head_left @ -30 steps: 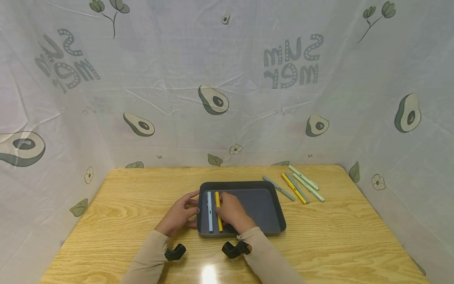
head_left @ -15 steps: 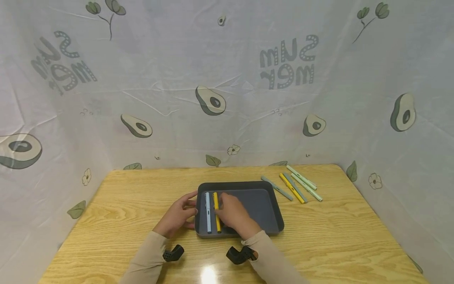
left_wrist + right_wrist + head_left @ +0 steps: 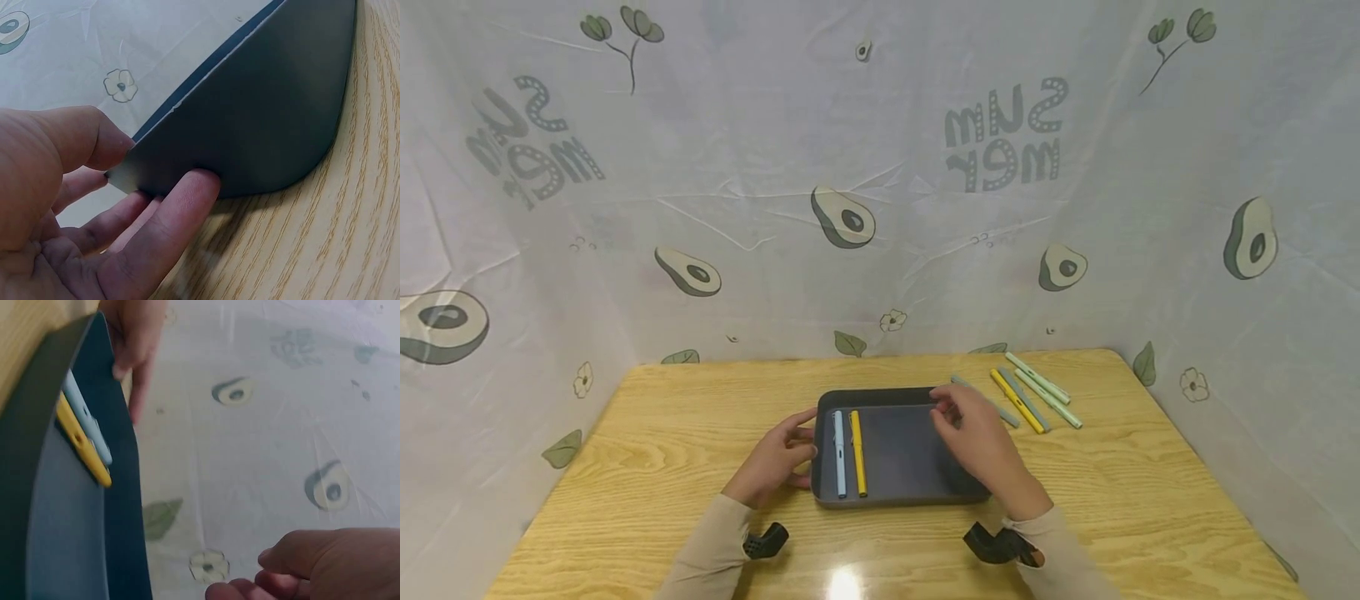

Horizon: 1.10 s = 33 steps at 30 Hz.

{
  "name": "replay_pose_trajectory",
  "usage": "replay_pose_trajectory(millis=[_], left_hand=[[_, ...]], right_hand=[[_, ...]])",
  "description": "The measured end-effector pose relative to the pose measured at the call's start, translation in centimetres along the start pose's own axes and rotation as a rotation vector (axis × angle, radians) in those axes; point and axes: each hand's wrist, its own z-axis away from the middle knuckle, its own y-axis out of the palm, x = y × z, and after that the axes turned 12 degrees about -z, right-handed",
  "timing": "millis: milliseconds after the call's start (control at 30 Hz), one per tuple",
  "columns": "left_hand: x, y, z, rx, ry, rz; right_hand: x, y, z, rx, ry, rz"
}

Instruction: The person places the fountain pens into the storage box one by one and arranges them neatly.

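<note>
My left hand (image 3: pixel 772 457) is at the left end of a dark grey tray (image 3: pixel 901 502); in the left wrist view its fingertips (image 3: pixel 199 187) touch the tray's outer wall. Inside the tray, near that end, a light blue pen (image 3: pixel 840 458) and a yellow pen (image 3: pixel 859 458) lie side by side, apart. My right hand (image 3: pixel 983 442) is over the tray's right side, fingers loosely bent, holding nothing. It partly hides a grey-green pen (image 3: pixel 1008 415) on the table just beyond.
To the right of the tray, on the wooden table (image 3: pixel 700 417), lie another yellow pen (image 3: pixel 1017 400), another grey-green pen (image 3: pixel 1036 412) and two pale green pens (image 3: pixel 1048 398). A printed white curtain (image 3: pixel 760 167) encloses the back and sides.
My right hand has let go of the yellow pen, leaving it beside the light blue one, and moved right across the tray. The left hand stays at the tray's left end.
</note>
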Motion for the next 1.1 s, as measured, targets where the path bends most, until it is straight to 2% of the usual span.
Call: replay_pose_trajectory(millis=[167,267,367,467,633,733,867,967,1100], left_hand=[[-0.1,0.0,0.0,0.003,-0.001,0.001],[-0.1,0.0,0.0,0.0,-0.003,-0.002],[-0.1,0.0,0.1,-0.008,-0.008,-0.008],[-0.1,0.0,0.2,-0.009,-0.005,-0.009],[0.0,0.0,0.1,-0.002,0.0,-0.001],[0.1,0.0,0.1,0.0,-0.003,0.0],[0.2,0.0,0.0,0.001,-0.003,0.003],[0.2,0.0,0.0,0.001,-0.002,0.008],[0.2,0.0,-0.1,0.002,-0.001,0.006]], right_hand=[[-2.3,-2.9,-0.1,-0.1,-0.016,-0.048],[-4.0,-3.9,-0.3,-0.148,-0.007,-0.029],[-5.6,-4.5,-0.4,-0.157,0.024,0.021],[-6.9,-5.0,-0.4,-0.117,0.1,0.053],[-8.4,-5.2,-0.2,0.02,0.235,0.143],[-9.2,-4.9,0.0,0.097,0.251,0.209],[-10.1,-4.6,0.1,0.151,0.255,0.241],[-10.6,-4.4,0.2,0.159,0.244,0.254],[-11.0,-4.3,0.4,0.13,0.23,0.272]])
